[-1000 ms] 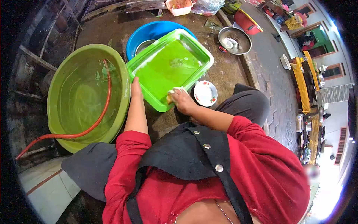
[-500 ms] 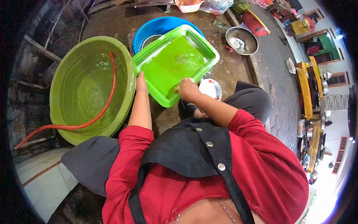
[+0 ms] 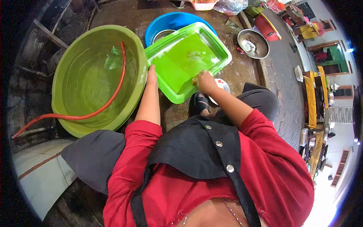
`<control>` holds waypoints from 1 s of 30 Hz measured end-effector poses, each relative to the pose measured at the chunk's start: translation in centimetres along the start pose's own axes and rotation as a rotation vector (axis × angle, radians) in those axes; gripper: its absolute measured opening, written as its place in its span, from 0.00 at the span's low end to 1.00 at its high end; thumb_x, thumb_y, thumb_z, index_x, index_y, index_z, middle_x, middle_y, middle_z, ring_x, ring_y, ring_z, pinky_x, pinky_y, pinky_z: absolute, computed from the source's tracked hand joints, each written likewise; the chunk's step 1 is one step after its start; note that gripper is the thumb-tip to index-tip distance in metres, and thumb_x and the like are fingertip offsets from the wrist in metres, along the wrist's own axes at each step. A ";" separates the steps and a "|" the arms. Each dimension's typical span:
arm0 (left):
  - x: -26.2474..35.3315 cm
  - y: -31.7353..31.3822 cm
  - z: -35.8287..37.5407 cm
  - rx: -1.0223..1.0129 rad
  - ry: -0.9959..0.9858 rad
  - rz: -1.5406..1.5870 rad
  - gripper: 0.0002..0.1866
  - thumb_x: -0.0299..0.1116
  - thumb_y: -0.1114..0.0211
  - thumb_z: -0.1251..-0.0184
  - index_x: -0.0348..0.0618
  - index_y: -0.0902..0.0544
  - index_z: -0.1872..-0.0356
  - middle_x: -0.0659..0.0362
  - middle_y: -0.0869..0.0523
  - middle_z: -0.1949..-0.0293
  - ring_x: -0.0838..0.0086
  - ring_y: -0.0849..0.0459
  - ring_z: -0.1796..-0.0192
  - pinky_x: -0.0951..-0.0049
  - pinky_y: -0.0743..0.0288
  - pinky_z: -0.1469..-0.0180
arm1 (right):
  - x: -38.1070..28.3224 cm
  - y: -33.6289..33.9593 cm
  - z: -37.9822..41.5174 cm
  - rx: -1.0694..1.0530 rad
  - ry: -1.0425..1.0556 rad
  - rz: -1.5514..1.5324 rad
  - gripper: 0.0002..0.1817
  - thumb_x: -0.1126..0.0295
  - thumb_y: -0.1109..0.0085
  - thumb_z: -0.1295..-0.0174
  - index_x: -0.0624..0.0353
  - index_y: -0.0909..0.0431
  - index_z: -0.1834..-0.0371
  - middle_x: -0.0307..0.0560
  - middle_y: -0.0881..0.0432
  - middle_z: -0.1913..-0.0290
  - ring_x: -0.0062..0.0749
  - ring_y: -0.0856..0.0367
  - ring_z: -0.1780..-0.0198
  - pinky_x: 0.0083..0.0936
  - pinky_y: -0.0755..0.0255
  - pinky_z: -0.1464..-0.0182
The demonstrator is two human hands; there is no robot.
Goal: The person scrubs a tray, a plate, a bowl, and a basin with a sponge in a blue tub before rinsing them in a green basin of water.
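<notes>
A bright green rectangular tray (image 3: 177, 64), wet and with patches of suds, is tilted in front of me against the blue basin. My left hand (image 3: 151, 76) grips its left edge, the fingers mostly hidden behind the rim. Over the tray's near right side, my right hand (image 3: 207, 83) is closed on a small yellowish sponge (image 3: 195, 81), mostly covered by the fingers. Behind the right hand, partly hidden, is a white plate (image 3: 223, 85) with red marks.
To the left stands a large olive-green tub (image 3: 60, 81) of water with an orange hose (image 3: 109, 101) in it. A blue basin (image 3: 153, 26) is behind the tray. A metal bowl (image 3: 261, 49) and a red basin (image 3: 269, 28) sit at the upper right.
My right hand has moved slightly up and right across the tray with the sponge. My left hand keeps its hold on the edge. The whole view has shifted a little.
</notes>
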State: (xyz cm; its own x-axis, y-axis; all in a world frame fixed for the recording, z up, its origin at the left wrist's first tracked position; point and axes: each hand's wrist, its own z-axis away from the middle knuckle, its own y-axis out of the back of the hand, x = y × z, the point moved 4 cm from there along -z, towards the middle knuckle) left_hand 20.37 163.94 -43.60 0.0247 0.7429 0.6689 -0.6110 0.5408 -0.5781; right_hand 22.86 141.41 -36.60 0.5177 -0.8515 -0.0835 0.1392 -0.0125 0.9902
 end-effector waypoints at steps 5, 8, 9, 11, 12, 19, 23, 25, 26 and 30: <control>-0.3 0.1 -0.3 -0.015 0.092 -0.004 0.22 0.42 0.47 0.38 0.38 0.28 0.48 0.53 0.22 0.53 0.64 0.23 0.54 0.65 0.30 0.51 | -9.2 -2.3 1.8 -0.127 0.346 -0.079 0.13 0.62 0.49 0.45 0.62 0.23 0.68 0.57 0.24 0.65 0.51 0.27 0.58 0.42 0.35 0.53; -0.3 -0.3 -0.4 -0.072 0.141 0.096 0.22 0.44 0.48 0.36 0.40 0.29 0.47 0.54 0.23 0.52 0.64 0.24 0.52 0.65 0.30 0.50 | -10.6 -1.7 0.4 -0.031 0.135 -0.285 0.12 0.67 0.52 0.43 0.57 0.27 0.58 0.60 0.27 0.61 0.56 0.29 0.59 0.43 0.34 0.57; -0.1 -0.4 -0.3 -0.075 0.137 0.096 0.22 0.44 0.48 0.36 0.40 0.29 0.47 0.54 0.23 0.52 0.64 0.24 0.52 0.65 0.30 0.50 | -10.7 -1.8 -0.7 0.016 0.124 -0.401 0.12 0.68 0.52 0.43 0.58 0.28 0.57 0.61 0.27 0.60 0.57 0.29 0.58 0.44 0.35 0.56; 0.4 -0.6 0.2 -0.132 0.032 0.035 0.25 0.49 0.52 0.34 0.41 0.31 0.44 0.55 0.25 0.48 0.65 0.26 0.48 0.65 0.31 0.48 | -11.2 -1.7 -3.2 0.068 0.114 -0.513 0.13 0.68 0.52 0.43 0.60 0.30 0.56 0.62 0.27 0.60 0.58 0.30 0.58 0.45 0.35 0.56; 0.4 -0.6 0.1 -0.137 0.030 0.036 0.25 0.49 0.52 0.34 0.41 0.31 0.44 0.55 0.25 0.48 0.65 0.26 0.48 0.65 0.31 0.48 | -11.8 -1.0 -4.5 0.144 0.164 -0.528 0.15 0.69 0.52 0.43 0.61 0.31 0.54 0.62 0.28 0.57 0.59 0.31 0.54 0.44 0.36 0.52; 0.1 -0.5 -0.6 -0.235 -0.020 0.237 0.27 0.51 0.55 0.33 0.41 0.34 0.42 0.55 0.28 0.46 0.65 0.28 0.46 0.65 0.32 0.47 | -12.8 -1.8 -3.7 0.129 0.307 -0.547 0.21 0.70 0.51 0.44 0.61 0.37 0.46 0.61 0.36 0.44 0.57 0.35 0.45 0.39 0.39 0.43; 0.7 -1.2 0.5 -0.210 0.047 0.251 0.30 0.54 0.59 0.32 0.41 0.38 0.39 0.55 0.33 0.40 0.64 0.31 0.43 0.66 0.36 0.41 | -8.3 -1.6 -2.3 -0.266 0.223 -0.441 0.22 0.72 0.51 0.46 0.58 0.36 0.46 0.60 0.33 0.47 0.55 0.35 0.45 0.40 0.39 0.43; 0.4 -0.8 0.6 -0.195 0.039 0.186 0.30 0.53 0.58 0.32 0.41 0.38 0.39 0.54 0.33 0.40 0.63 0.32 0.42 0.65 0.39 0.40 | -4.8 -2.1 -3.9 -0.130 0.272 -0.219 0.20 0.72 0.52 0.45 0.55 0.35 0.47 0.58 0.30 0.49 0.54 0.32 0.48 0.40 0.37 0.46; 0.5 -0.8 0.3 -0.175 0.025 0.126 0.30 0.52 0.57 0.32 0.40 0.39 0.38 0.54 0.33 0.40 0.63 0.33 0.41 0.65 0.41 0.39 | -3.3 -2.1 -4.9 -0.107 0.284 -0.207 0.20 0.72 0.52 0.45 0.55 0.35 0.47 0.58 0.30 0.49 0.54 0.32 0.48 0.40 0.37 0.46; -0.2 0.1 0.3 -0.130 0.048 -0.002 0.27 0.46 0.52 0.33 0.37 0.37 0.39 0.52 0.31 0.41 0.65 0.34 0.40 0.68 0.44 0.38 | 1.5 -3.3 -7.9 0.314 -0.126 -0.224 0.26 0.68 0.53 0.44 0.59 0.41 0.40 0.65 0.34 0.46 0.58 0.33 0.47 0.46 0.39 0.46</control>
State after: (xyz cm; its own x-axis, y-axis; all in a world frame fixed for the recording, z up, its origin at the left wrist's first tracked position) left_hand 20.06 163.78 -43.67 0.0658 0.7581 0.6488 -0.5031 0.5867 -0.6346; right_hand 29.84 144.32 -40.89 0.3936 -0.8667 -0.3064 -0.0373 -0.3481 0.9367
